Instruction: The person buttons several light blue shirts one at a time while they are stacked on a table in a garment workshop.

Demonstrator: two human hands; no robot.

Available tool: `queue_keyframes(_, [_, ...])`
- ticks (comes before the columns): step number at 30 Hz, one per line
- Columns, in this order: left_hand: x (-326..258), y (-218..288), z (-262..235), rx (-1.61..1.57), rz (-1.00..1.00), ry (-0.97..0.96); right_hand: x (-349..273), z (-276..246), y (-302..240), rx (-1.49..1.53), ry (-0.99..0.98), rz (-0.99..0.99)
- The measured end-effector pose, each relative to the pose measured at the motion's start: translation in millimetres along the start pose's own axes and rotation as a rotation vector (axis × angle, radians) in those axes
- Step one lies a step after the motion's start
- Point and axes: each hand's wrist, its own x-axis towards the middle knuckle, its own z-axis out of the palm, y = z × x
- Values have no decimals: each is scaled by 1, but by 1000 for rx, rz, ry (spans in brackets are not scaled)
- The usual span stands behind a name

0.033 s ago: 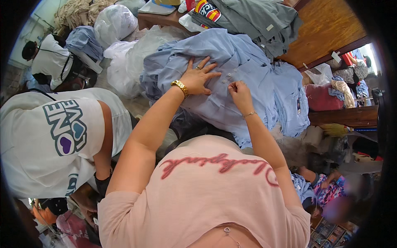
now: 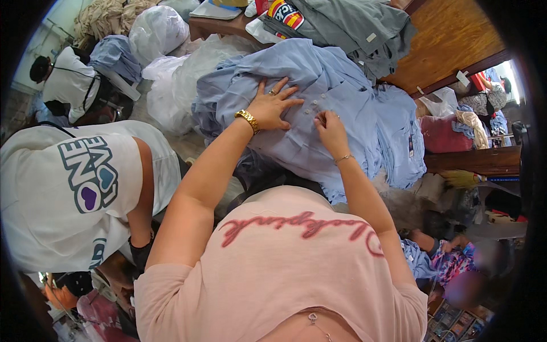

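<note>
A heap of light blue garments [image 2: 347,102] is spread in front of me. My left hand [image 2: 272,108] lies flat on the cloth with its fingers spread, a gold watch on its wrist. To the right of it, my right hand [image 2: 330,126] rests at the cloth with thumb and fingers pinched together; whatever they may hold is too small to see. Just beyond these fingertips, several small whitish buttons [image 2: 315,103] lie on the blue fabric.
Clear plastic bags [image 2: 191,77] lie left of the heap. Grey garments [image 2: 347,28] are piled at the far side, beside a wooden panel [image 2: 447,40]. A person in a white shirt [image 2: 74,188] is close on my left; another person [image 2: 71,82] is farther off.
</note>
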Motion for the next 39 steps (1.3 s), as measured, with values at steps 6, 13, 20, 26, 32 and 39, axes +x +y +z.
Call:
queue_keyframes(6, [4,5,4,5,-32,28,-10,-9,2,-42,49,-149])
queue_keyframes(13, [4,7,3,8,-51,5,-14,-1,-16,244,-90,89])
queue_keyframes(20, [5,5,4,-20,-47,29,-11,17,-10,216,30,136])
queue_keyframes(26, [4,4,5,-30,-40,26,-10,20,-16,209,74,106])
queue_keyframes(32, [5,2,8,-35,-30,34,-8,22,-18,241,84,123])
queue_keyframes(39, [3,2,7,-26,-19,41,-7,23,-19,166,90,111])
